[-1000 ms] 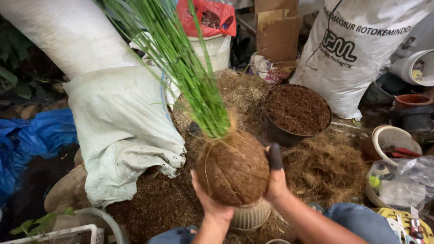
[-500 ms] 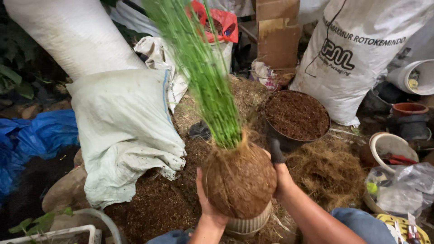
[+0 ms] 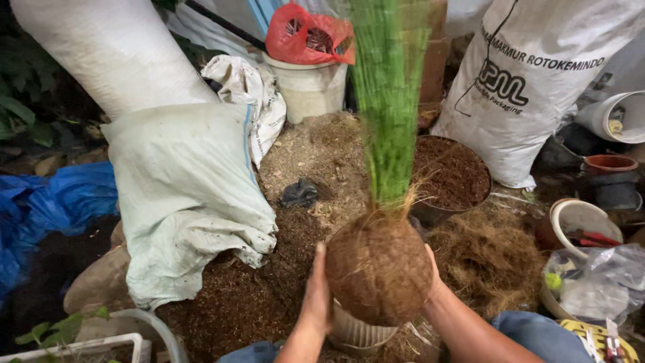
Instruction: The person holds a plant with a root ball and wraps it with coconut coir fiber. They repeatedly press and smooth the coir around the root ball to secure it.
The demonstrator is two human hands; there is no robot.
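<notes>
At 6 o'clock, both hands, left hand (image 3: pixel 314 296) and right hand (image 3: pixel 430 272), clasp the fibre-wrapped root ball (image 3: pixel 378 269) of grass plant (image 3: pixel 390 101), wrapped but untied, above white pot (image 3: pixel 359 333).

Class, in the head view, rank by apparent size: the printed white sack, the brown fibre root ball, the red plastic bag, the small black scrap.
1. Printed white sack
2. Brown fibre root ball, enlarged by nearness
3. Red plastic bag
4. Small black scrap
</notes>
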